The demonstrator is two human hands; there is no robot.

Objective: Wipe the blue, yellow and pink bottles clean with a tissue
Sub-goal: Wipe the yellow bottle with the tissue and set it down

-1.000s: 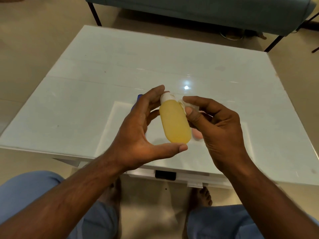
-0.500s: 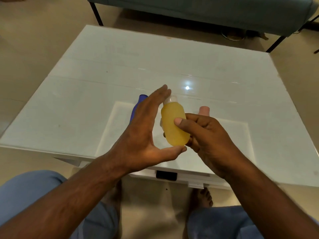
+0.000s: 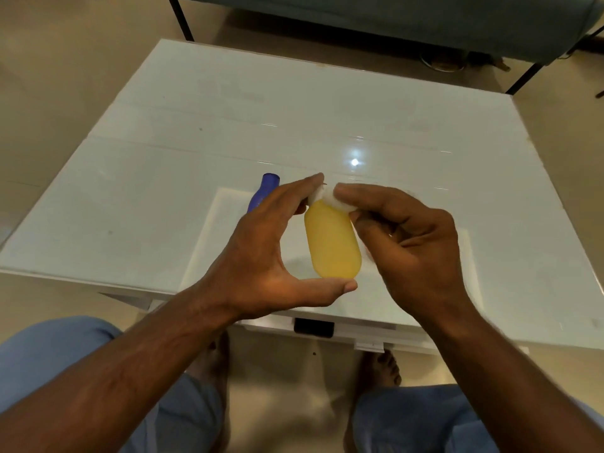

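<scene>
My left hand [image 3: 264,253] holds the yellow bottle [image 3: 331,243] lengthwise above the table's near edge, thumb under its base and fingertips at its white cap. My right hand [image 3: 415,246] pinches a white tissue [image 3: 338,201] against the bottle's cap and upper right side. The blue bottle [image 3: 263,192] lies on the table just behind my left hand, mostly hidden by it. The pink bottle is hidden behind my right hand.
A white glossy table [image 3: 163,207] fills the middle of the view, with a lighter rectangular patch [image 3: 212,240] under the bottles. A teal bench [image 3: 392,18] on dark legs stands beyond the far edge. My knees and bare feet show below the near edge.
My right hand moved from the bottle's lower side up to its cap with the tissue. The pink bottle, visible half a second ago, is now covered by my right hand.
</scene>
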